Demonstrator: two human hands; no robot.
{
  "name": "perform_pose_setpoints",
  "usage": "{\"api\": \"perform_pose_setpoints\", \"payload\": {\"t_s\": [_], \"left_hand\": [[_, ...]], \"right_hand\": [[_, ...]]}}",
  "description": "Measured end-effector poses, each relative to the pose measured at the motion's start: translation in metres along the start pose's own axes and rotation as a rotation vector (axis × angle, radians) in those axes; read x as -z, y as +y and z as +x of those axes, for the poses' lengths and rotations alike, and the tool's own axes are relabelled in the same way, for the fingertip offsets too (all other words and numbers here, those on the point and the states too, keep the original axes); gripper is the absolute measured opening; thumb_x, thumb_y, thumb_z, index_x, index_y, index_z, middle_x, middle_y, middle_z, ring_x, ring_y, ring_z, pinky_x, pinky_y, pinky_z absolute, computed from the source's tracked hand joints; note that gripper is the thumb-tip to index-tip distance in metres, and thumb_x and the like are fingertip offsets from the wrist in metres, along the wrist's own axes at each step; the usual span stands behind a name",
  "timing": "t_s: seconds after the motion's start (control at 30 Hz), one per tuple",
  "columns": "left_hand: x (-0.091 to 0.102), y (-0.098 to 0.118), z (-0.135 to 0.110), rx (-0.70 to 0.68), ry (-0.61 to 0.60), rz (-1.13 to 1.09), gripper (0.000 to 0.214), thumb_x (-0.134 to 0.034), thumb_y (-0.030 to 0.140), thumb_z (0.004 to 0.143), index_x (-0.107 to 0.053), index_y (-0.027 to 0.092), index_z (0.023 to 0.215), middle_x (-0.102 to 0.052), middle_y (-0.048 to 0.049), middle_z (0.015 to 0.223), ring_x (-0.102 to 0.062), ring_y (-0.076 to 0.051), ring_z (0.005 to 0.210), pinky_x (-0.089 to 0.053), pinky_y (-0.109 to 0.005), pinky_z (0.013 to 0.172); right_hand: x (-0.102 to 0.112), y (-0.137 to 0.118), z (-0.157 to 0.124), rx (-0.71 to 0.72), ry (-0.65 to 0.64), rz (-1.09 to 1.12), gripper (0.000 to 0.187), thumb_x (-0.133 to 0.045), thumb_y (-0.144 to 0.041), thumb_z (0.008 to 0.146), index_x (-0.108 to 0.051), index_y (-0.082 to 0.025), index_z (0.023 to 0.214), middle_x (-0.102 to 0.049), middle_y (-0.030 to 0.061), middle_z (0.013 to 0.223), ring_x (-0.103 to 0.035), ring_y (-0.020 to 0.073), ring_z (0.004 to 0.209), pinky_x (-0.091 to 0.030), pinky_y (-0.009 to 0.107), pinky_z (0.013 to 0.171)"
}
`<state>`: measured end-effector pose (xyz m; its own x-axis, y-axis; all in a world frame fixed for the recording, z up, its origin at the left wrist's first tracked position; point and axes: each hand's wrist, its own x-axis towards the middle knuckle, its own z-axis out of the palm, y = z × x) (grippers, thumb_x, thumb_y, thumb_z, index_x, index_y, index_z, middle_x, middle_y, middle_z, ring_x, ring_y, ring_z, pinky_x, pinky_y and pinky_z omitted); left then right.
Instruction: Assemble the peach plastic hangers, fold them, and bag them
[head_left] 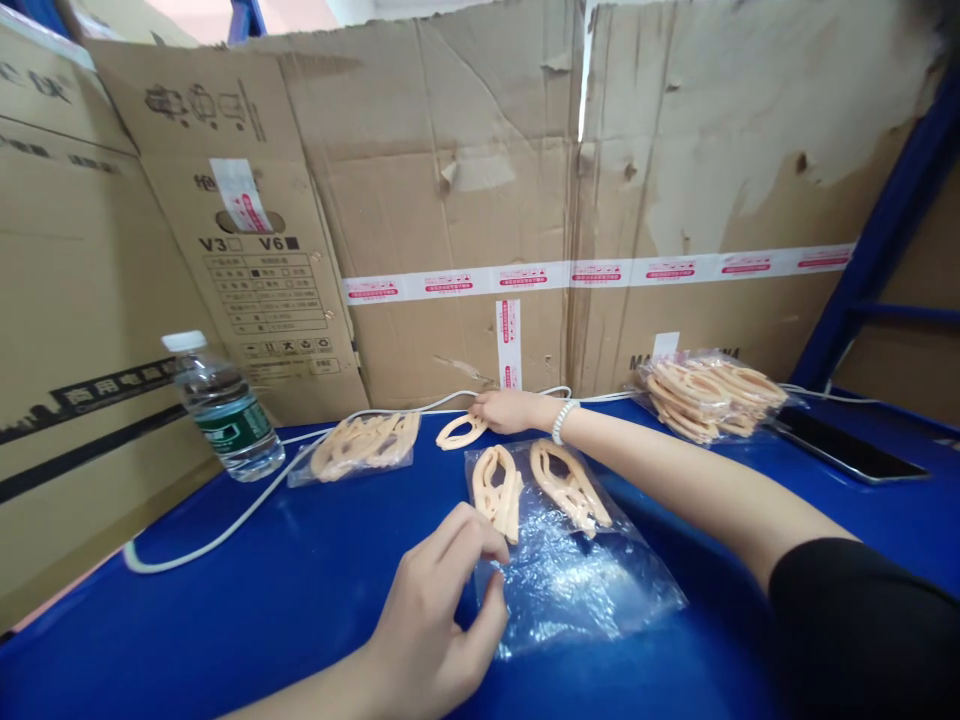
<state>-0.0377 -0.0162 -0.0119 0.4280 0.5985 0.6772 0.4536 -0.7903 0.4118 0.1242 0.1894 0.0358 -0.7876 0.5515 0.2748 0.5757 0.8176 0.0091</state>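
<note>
My right hand (pixel 510 411), with a beaded bracelet at the wrist, reaches to the back of the blue table and grips the end of a peach-coloured plastic folding hanger (pixel 459 434). Nearer to me lies a clear plastic bag (pixel 581 590) with two similar hangers at its top, the left hanger (pixel 496 490) and the right hanger (pixel 566 482). At the bag's left edge is my left hand (pixel 442 600), thumb and fingers apart, nothing visible between them. Its fingertips are close to the left hanger; whether they touch the bag I cannot tell.
A bagged set of hangers (pixel 367 445) lies left, and a bagged pile (pixel 709 395) lies right beside a black phone (pixel 847 445). A water bottle (pixel 225 410) stands at left. A white cable (pixel 217 540) crosses the table (pixel 315 600). Cardboard (pixel 465 200) walls the back.
</note>
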Motion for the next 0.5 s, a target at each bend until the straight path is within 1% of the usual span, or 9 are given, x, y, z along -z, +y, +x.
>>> {"api": "perform_pose_setpoints", "payload": {"t_s": [0.1,0.17,0.23,0.27,0.37,0.4,0.43,0.47,0.5], "left_hand": [[0.000,0.000,0.000,-0.007,-0.034,-0.015,0.021,-0.047,0.005,0.085,-0.053,0.021,0.096,-0.055,-0.0043,0.090,-0.054,-0.018,0.078,-0.047,-0.030,0.068],[0.000,0.000,0.001,-0.018,-0.064,0.001,0.022,-0.047,0.004,0.086,-0.056,0.021,0.095,-0.056,-0.0065,0.100,-0.054,-0.020,0.085,-0.048,-0.034,0.073],[0.000,0.001,0.002,-0.030,-0.096,0.019,0.023,-0.046,0.003,0.087,-0.059,0.022,0.093,-0.056,-0.0081,0.111,-0.054,-0.021,0.093,-0.049,-0.037,0.079],[-0.001,0.001,0.002,-0.038,-0.111,0.024,0.023,-0.047,0.004,0.088,-0.061,0.022,0.091,-0.056,-0.0084,0.116,-0.054,-0.022,0.097,-0.049,-0.039,0.083],[-0.002,0.000,0.002,-0.075,-0.154,0.030,0.027,-0.049,0.005,0.090,-0.066,0.024,0.100,-0.055,-0.0087,0.126,-0.052,-0.026,0.113,-0.048,-0.044,0.095],[-0.002,0.000,0.002,-0.090,-0.168,0.034,0.030,-0.049,0.005,0.090,-0.066,0.024,0.107,-0.056,-0.0091,0.128,-0.051,-0.026,0.116,-0.047,-0.045,0.097],[-0.002,0.000,0.001,-0.104,-0.183,0.038,0.034,-0.047,0.005,0.091,-0.064,0.024,0.114,-0.056,-0.0096,0.129,-0.051,-0.026,0.118,-0.047,-0.045,0.098],[-0.003,-0.001,0.001,-0.115,-0.199,0.045,0.039,-0.046,0.004,0.091,-0.061,0.023,0.122,-0.057,-0.0103,0.129,-0.052,-0.026,0.118,-0.048,-0.044,0.099],[-0.003,-0.001,0.000,-0.121,-0.211,0.054,0.043,-0.044,0.003,0.092,-0.057,0.021,0.128,-0.058,-0.0111,0.129,-0.052,-0.025,0.118,-0.049,-0.043,0.099]], "right_hand": [[0.011,0.009,-0.016,0.004,-0.071,0.008,0.014,-0.056,-0.020,0.098,-0.066,-0.011,0.100,-0.068,0.0056,0.099,-0.066,0.0161,0.086,-0.055,0.033,0.081],[0.024,0.010,-0.035,0.002,-0.058,0.027,0.019,-0.048,-0.010,0.098,-0.067,-0.009,0.095,-0.070,0.0082,0.096,-0.066,0.0152,0.087,-0.051,0.028,0.084],[0.041,0.007,-0.059,-0.002,-0.031,0.059,0.020,-0.046,-0.008,0.097,-0.066,-0.011,0.098,-0.072,0.0092,0.094,-0.066,0.0155,0.084,-0.051,0.026,0.079],[0.050,0.004,-0.072,-0.011,-0.012,0.081,0.019,-0.046,-0.010,0.097,-0.064,-0.011,0.102,-0.072,0.0080,0.089,-0.067,0.0154,0.077,-0.052,0.026,0.073],[0.076,-0.015,-0.114,-0.048,0.088,0.114,0.029,-0.042,-0.013,0.098,-0.051,-0.013,0.125,-0.072,0.0078,0.098,-0.068,0.0157,0.076,-0.053,0.028,0.070],[0.084,-0.024,-0.128,-0.066,0.159,0.149,0.028,-0.045,-0.016,0.097,-0.051,-0.014,0.124,-0.072,0.0061,0.094,-0.067,0.0154,0.071,-0.053,0.027,0.065],[0.091,-0.034,-0.142,-0.087,0.216,0.172,0.025,-0.047,-0.019,0.097,-0.052,-0.016,0.121,-0.072,0.0052,0.093,-0.068,0.0155,0.072,-0.054,0.027,0.065],[0.096,-0.046,-0.155,-0.076,0.283,0.176,0.021,-0.049,-0.020,0.096,-0.053,-0.018,0.116,-0.072,0.0052,0.095,-0.069,0.0158,0.075,-0.054,0.027,0.065],[0.100,-0.058,-0.168,-0.049,0.353,0.156,0.016,-0.050,-0.020,0.095,-0.055,-0.019,0.111,-0.072,0.0043,0.092,-0.069,0.0155,0.072,-0.054,0.026,0.061]]}}
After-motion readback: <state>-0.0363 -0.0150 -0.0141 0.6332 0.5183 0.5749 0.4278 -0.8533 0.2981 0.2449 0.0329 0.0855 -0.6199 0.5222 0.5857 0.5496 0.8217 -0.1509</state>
